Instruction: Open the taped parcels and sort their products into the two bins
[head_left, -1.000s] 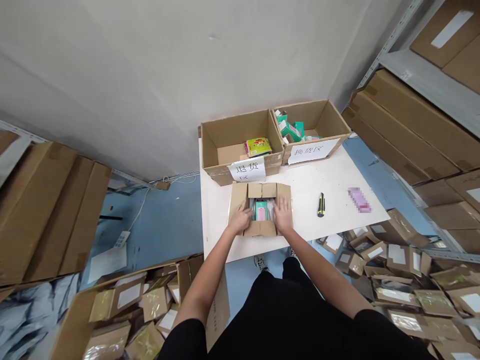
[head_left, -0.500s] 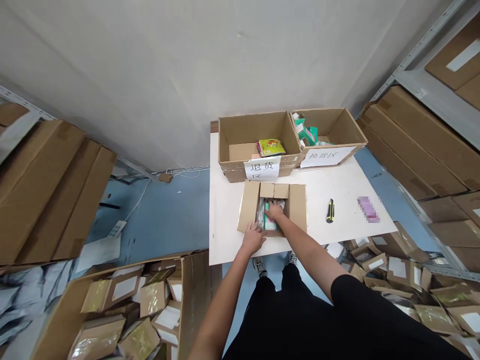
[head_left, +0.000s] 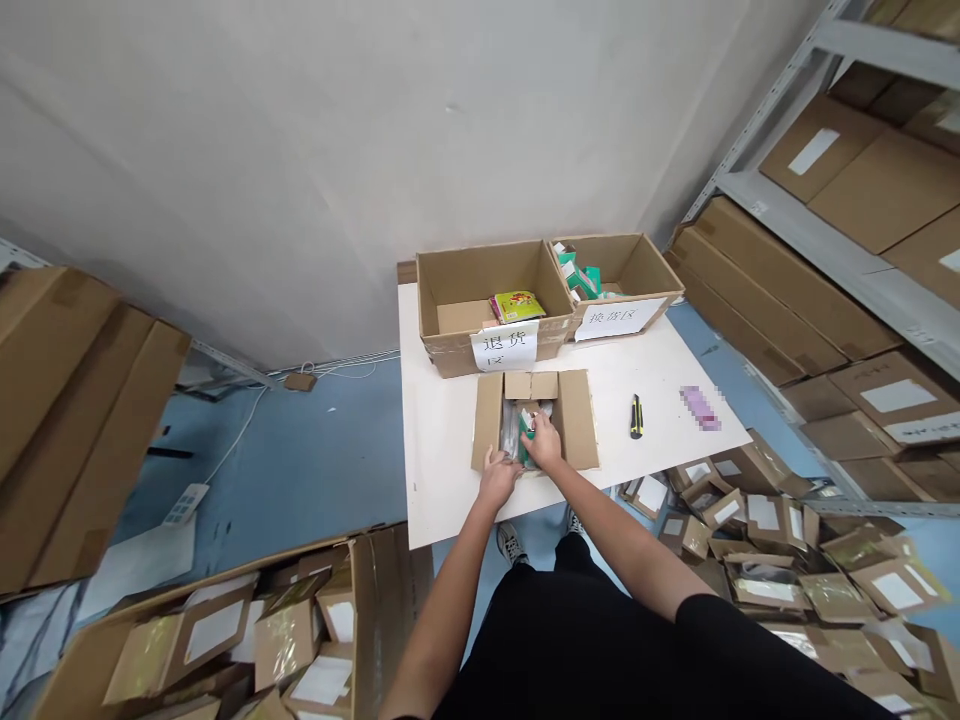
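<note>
An open cardboard box (head_left: 577, 420) stands at the table's front edge with its flaps folded out. My right hand (head_left: 541, 442) reaches into it, fingers closed around a small green-and-white product box (head_left: 527, 424), which is tilted up and partly covered by the hand. Clear plastic packing (head_left: 509, 430) lies inside along the left wall. At the near left corner, my left hand (head_left: 498, 478) grips the cardboard box's front edge; its fingertips are partly hidden.
Behind stand two large labelled cartons, one with books (head_left: 519, 307), the other with green boxes (head_left: 581, 280). A utility knife (head_left: 637, 417) and a blurred pinkish item (head_left: 700, 408) lie right on the white table (head_left: 442, 500). Parcels crowd both sides; shelves (head_left: 795, 205) rise at right.
My right hand has closed on the green-and-white box and tilted it up from inside the cardboard box. My left hand stays at the front edge. The view has turned slightly right.
</note>
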